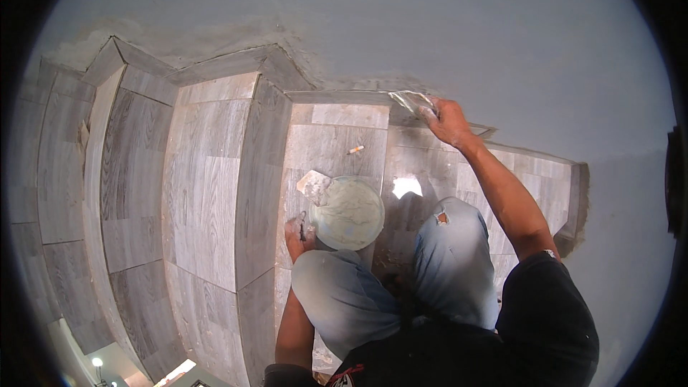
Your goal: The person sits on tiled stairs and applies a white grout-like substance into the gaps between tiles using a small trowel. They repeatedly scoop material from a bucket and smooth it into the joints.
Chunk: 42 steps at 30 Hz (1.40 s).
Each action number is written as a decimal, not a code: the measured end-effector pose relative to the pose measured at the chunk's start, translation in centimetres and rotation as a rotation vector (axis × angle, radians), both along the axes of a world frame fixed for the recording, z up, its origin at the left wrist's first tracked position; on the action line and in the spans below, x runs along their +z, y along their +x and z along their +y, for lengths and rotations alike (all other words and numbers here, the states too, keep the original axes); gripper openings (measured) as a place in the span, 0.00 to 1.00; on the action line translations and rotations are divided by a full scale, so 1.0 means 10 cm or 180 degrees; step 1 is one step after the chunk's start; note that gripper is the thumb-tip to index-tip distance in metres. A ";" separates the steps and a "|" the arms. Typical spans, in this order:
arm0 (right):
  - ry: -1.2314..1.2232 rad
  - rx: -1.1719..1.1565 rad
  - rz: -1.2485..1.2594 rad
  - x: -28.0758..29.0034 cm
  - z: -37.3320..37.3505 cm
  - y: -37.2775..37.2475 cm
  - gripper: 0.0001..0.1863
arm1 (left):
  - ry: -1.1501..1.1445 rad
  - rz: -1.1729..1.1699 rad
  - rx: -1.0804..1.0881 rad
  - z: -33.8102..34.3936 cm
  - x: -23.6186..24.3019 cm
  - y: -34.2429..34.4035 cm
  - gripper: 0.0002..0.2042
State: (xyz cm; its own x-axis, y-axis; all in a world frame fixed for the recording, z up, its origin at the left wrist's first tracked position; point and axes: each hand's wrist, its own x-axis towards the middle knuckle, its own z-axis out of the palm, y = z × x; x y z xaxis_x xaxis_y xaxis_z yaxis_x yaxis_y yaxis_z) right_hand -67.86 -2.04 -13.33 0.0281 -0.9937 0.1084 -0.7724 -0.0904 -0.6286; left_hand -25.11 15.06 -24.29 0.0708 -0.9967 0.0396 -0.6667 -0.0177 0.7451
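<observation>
My right hand (448, 123) is stretched toward the wall, closed on a flat scraper (411, 102) smeared with pale filler. Its blade lies along the top edge of the wood-look skirting tiles (344, 97), where they meet the grey wall. Low on the left, beside a round bucket (349, 213) of pale greenish filler paste, my left hand (297, 235) is closed round a dark handle. A putty-covered broad knife blade (314, 185) shows just above that hand, at the bucket's rim; the joint between handle and blade is unclear.
Wood-look tiled stair steps (204, 165) rise and fall in bands to the left. A small white and orange stick (355, 150) lies on the tile beyond the bucket. The grey wall (502, 36) runs along the far side. My bent knees (453, 258) flank the space near the bucket.
</observation>
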 end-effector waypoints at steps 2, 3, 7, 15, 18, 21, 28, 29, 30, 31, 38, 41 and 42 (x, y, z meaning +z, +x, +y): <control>-0.0151 0.0013 0.0059 -0.06 -0.04 0.08 0.15 | -0.0167 0.0010 -0.0048 0.00 -0.04 0.01 0.22; -0.0190 -0.0014 0.0062 -0.08 -0.05 0.14 0.15 | -0.0249 0.0017 -0.0073 0.00 -0.05 0.01 0.23; -0.0163 -0.0002 -0.0011 -0.11 -0.03 0.18 0.16 | -0.0133 0.0044 0.0005 0.03 -0.06 0.01 0.24; 0.0045 -0.0086 0.0022 -0.13 -0.12 0.31 0.15 | -0.0415 -0.0099 -0.0183 0.00 0.02 -0.01 0.22; -0.0054 0.0072 -0.0299 -0.21 -0.22 0.60 0.16 | -0.0419 -0.0054 -0.0177 -0.02 0.03 -0.06 0.20; 0.0057 0.0354 -0.0701 -0.13 -0.10 0.66 0.17 | -0.0252 -0.0246 -0.0219 -0.02 0.04 -0.01 0.19; 0.1218 -0.0611 -0.1059 -0.26 0.60 -0.06 0.18 | 0.1628 0.1204 -0.0012 -0.16 0.26 0.02 0.14; 0.1261 -0.0805 -0.1285 -0.37 0.74 -0.25 0.18 | 0.1808 0.1165 -0.0059 -0.23 0.36 -0.06 0.14; 0.1299 -0.0999 -0.1527 -0.59 0.89 -0.43 0.18 | 0.1989 0.1107 -0.0103 -0.29 0.41 -0.11 0.14; 0.1339 -0.1169 -0.1795 -0.73 1.01 -0.52 0.18 | 0.2007 0.1245 -0.0224 -0.31 0.41 -0.09 0.13; 0.1331 -0.1918 -0.2741 -0.93 1.72 -0.74 0.13 | 0.2211 0.1107 -0.0698 -0.60 0.53 -0.41 0.12; 0.1369 -0.2078 -0.2793 -0.97 1.91 -0.85 0.14 | 0.2242 0.1189 -0.0949 -0.83 0.70 -0.73 0.14; 0.1310 -0.2133 -0.2862 -0.94 1.93 -0.85 0.14 | 0.2275 0.1149 -0.1049 -0.90 0.76 -0.84 0.14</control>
State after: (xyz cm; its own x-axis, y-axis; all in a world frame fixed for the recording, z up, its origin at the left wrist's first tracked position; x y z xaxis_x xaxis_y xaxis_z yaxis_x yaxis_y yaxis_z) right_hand -76.37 17.21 -22.73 -0.4321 -0.7464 -0.5061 0.1428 0.4975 -0.8556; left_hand -33.49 6.03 -16.66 -0.3387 -0.7458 -0.5737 -0.4451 -0.4101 0.7960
